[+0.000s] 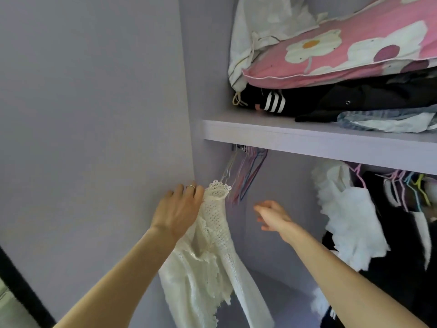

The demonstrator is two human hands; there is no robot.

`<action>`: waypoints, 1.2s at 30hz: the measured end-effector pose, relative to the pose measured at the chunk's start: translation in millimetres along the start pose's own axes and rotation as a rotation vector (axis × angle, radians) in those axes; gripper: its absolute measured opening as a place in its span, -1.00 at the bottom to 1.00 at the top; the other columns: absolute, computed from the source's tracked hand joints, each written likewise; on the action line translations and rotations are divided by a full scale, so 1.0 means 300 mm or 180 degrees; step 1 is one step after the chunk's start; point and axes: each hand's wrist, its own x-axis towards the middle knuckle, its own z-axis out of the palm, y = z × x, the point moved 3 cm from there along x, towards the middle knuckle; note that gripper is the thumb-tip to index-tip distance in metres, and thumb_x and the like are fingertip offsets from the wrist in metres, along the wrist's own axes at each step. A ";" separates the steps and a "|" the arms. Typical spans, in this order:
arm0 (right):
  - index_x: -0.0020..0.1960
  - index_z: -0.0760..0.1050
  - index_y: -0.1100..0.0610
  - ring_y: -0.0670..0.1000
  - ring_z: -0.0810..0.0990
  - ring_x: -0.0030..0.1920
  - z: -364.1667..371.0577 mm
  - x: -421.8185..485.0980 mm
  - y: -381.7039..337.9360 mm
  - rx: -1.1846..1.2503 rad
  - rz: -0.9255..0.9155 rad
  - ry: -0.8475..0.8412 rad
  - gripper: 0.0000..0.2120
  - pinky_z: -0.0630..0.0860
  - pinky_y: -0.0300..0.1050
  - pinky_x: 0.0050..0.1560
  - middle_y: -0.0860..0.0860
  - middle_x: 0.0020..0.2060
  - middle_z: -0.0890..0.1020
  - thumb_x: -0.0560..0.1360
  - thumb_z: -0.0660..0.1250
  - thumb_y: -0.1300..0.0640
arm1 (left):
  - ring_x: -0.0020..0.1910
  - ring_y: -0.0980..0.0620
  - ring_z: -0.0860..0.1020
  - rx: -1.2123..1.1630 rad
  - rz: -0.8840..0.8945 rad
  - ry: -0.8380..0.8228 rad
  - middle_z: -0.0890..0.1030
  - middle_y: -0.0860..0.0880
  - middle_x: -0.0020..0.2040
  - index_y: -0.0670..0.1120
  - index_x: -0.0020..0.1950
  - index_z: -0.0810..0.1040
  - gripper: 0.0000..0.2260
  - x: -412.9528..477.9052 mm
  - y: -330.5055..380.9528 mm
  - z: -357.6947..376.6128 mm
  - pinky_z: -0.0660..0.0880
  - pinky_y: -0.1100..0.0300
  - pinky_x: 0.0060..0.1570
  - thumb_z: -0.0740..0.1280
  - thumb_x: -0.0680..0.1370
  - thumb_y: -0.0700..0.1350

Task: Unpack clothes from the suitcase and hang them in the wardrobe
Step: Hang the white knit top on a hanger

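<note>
The cream knitted top hangs at the left end of the wardrobe, its lace collar just beside a bunch of bare hangers under the shelf. The left hand grips it at the collar, fingers curled round the knit. The right hand hovers to its right, fingers loosely bent, holding nothing. Further right hangs a white ruffled garment; a pink flowered pillow lies on the shelf.
</note>
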 end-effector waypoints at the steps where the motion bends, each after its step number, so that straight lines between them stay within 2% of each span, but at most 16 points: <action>1: 0.20 0.49 0.19 0.05 0.57 -0.05 0.049 0.067 -0.012 -0.0126 -0.0116 0.0098 -0.74 0.59 -0.01 0.00 0.09 -0.05 0.58 0.60 0.26 0.05 | -0.38 -0.08 0.51 0.0271 0.0021 0.0054 0.57 -0.08 -0.24 -0.12 -0.16 0.53 -0.69 0.004 -0.046 0.033 0.36 0.08 -0.44 0.63 0.29 -0.15; 3: 0.18 0.49 0.20 0.12 0.59 0.02 0.105 0.161 -0.033 -0.0363 -0.0270 0.0349 -0.70 0.58 0.05 0.11 0.07 -0.03 0.57 0.60 0.25 0.00 | -0.14 -0.10 0.54 0.0719 0.0158 0.0215 0.61 -0.09 -0.07 -0.11 -0.10 0.53 -0.84 -0.009 -0.113 0.063 0.39 0.01 -0.11 0.47 0.40 -0.20; 4: 0.17 0.48 0.18 0.15 0.59 0.06 0.125 0.208 -0.035 -0.0409 -0.0312 0.0440 -0.70 0.55 0.00 0.12 0.07 0.00 0.58 0.60 0.25 -0.03 | 0.04 -0.13 0.54 0.0926 0.0278 0.0308 0.61 -0.12 0.07 -0.13 -0.03 0.53 -0.89 -0.024 -0.133 0.086 0.35 -0.04 0.05 0.33 0.46 -0.22; 6: 0.17 0.48 0.18 0.19 0.59 0.11 0.185 0.318 -0.040 -0.0409 -0.0348 0.0665 -0.67 0.50 -0.11 0.07 0.11 0.08 0.61 0.61 0.22 -0.06 | 0.42 -0.21 0.39 0.1321 0.0521 0.0319 0.47 -0.19 0.40 -0.16 0.13 0.43 -0.78 -0.042 -0.175 0.147 0.18 -0.16 0.37 0.11 0.53 -0.22; 7: 0.18 0.47 0.19 0.20 0.60 0.11 0.209 0.367 -0.041 -0.0390 -0.0344 0.0772 -0.66 0.49 -0.10 0.07 0.15 0.10 0.62 0.61 0.20 -0.07 | 0.52 -0.23 0.25 0.1453 0.0548 0.0228 0.35 -0.21 0.50 -0.16 0.18 0.37 -0.74 -0.042 -0.185 0.165 0.05 -0.19 0.47 0.02 0.55 -0.22; 9: 0.18 0.47 0.20 0.23 0.62 0.08 0.241 0.453 -0.021 -0.0235 -0.0271 0.0935 -0.64 0.56 0.01 0.10 0.20 0.09 0.63 0.60 0.17 -0.08 | 0.58 -0.23 0.08 0.1569 0.0540 0.0166 0.18 -0.21 0.59 -0.14 0.25 0.34 -0.66 -0.041 -0.193 0.195 -0.16 -0.22 0.52 -0.11 0.57 -0.23; 11: 0.16 0.51 0.22 0.24 0.64 0.04 0.278 0.540 0.012 -0.0126 -0.0137 0.1048 -0.62 0.60 0.11 0.10 0.22 0.05 0.65 0.56 0.19 -0.05 | 0.59 -0.22 0.06 0.1601 0.0589 0.0253 0.16 -0.19 0.59 -0.14 0.29 0.32 -0.64 -0.042 -0.215 0.228 -0.18 -0.22 0.52 -0.11 0.58 -0.21; 15: 0.06 0.63 0.24 0.23 0.66 0.01 0.304 0.593 0.027 -0.0119 -0.0138 0.1304 -0.66 0.61 0.07 0.09 0.22 0.02 0.69 0.51 0.28 0.00 | 0.59 -0.22 0.05 0.1579 0.0493 0.0434 0.17 -0.18 0.59 -0.14 0.31 0.17 -0.73 -0.032 -0.232 0.245 -0.20 -0.23 0.51 -0.05 0.61 -0.17; 18: 0.21 0.52 0.29 0.28 0.57 0.15 0.301 0.542 0.012 -0.0389 -0.0170 0.1653 -0.57 0.48 0.03 0.14 0.27 0.16 0.60 0.60 0.11 -0.01 | 0.60 -0.24 -0.07 0.1593 0.0490 0.0288 0.03 -0.21 0.62 -0.18 0.37 0.10 -0.69 -0.024 -0.216 0.250 -0.29 -0.24 0.48 -0.10 0.63 -0.16; 22: 0.31 0.49 0.30 0.30 0.51 0.26 0.258 0.463 0.010 -0.0891 -0.0121 0.2060 -0.44 0.40 0.08 0.27 0.31 0.27 0.54 0.69 -0.12 -0.04 | 0.59 -0.27 -0.15 0.1433 0.0542 0.0063 -0.07 -0.23 0.62 -0.21 0.39 -0.02 -0.68 -0.052 -0.206 0.266 -0.36 -0.23 0.43 -0.10 0.66 -0.16; 25: 0.30 0.49 0.29 0.33 0.51 0.24 0.228 0.401 -0.047 -0.1010 -0.0311 0.2219 -0.45 0.41 0.08 0.25 0.31 0.25 0.55 0.70 -0.14 -0.01 | 0.58 -0.29 -0.18 0.1247 0.0507 -0.0082 -0.09 -0.25 0.61 -0.21 0.44 0.05 -0.66 -0.071 -0.221 0.262 -0.38 -0.23 0.42 -0.10 0.66 -0.18; 29: 0.30 0.50 0.26 0.33 0.51 0.23 0.187 0.285 -0.085 -0.1156 -0.0312 0.2056 -0.46 0.41 0.08 0.23 0.31 0.24 0.55 0.69 -0.14 0.00 | 0.58 -0.29 -0.17 0.1019 0.0487 -0.0306 -0.06 -0.26 0.61 -0.21 0.48 0.14 -0.63 -0.074 -0.231 0.247 -0.37 -0.20 0.44 -0.07 0.67 -0.19; 31: 0.31 0.50 0.23 0.31 0.52 0.20 0.151 0.188 -0.099 -0.1197 -0.0284 0.1939 -0.48 0.42 0.04 0.16 0.28 0.23 0.57 0.69 -0.14 0.02 | 0.59 -0.25 -0.06 0.0806 0.0374 -0.0343 0.12 -0.25 0.59 -0.21 0.47 0.26 -0.62 -0.076 -0.252 0.231 -0.31 -0.18 0.49 -0.02 0.65 -0.19; 33: 0.30 0.50 0.23 0.29 0.53 0.16 0.117 0.062 -0.103 -0.1230 -0.0241 0.1805 -0.49 0.40 0.01 0.07 0.27 0.19 0.58 0.70 -0.13 0.02 | 0.55 -0.21 0.20 0.0246 0.0111 -0.0281 0.46 -0.24 0.41 -0.23 0.34 0.45 -0.69 -0.075 -0.259 0.203 -0.20 -0.11 0.56 0.17 0.62 -0.19; 34: 0.27 0.52 0.24 0.27 0.53 0.12 0.093 -0.012 -0.098 -0.1213 -0.0195 0.1771 -0.49 0.38 0.00 0.03 0.26 0.15 0.59 0.70 -0.12 0.01 | 0.48 -0.18 0.36 -0.0243 -0.0017 -0.0120 0.59 -0.21 0.25 -0.24 0.26 0.49 -0.74 -0.070 -0.251 0.184 -0.14 -0.05 0.55 0.26 0.59 -0.19; 36: 0.11 0.56 0.28 0.21 0.54 -0.08 0.034 -0.164 -0.062 -0.1101 -0.0026 0.1701 -0.49 0.37 -0.02 -0.05 0.25 0.01 0.62 0.70 -0.08 0.00 | 0.22 -0.10 0.55 -0.1563 -0.0561 -0.0580 0.63 -0.09 0.02 -0.17 0.20 0.39 -0.84 -0.083 -0.205 0.140 0.07 0.03 0.48 0.18 0.64 -0.17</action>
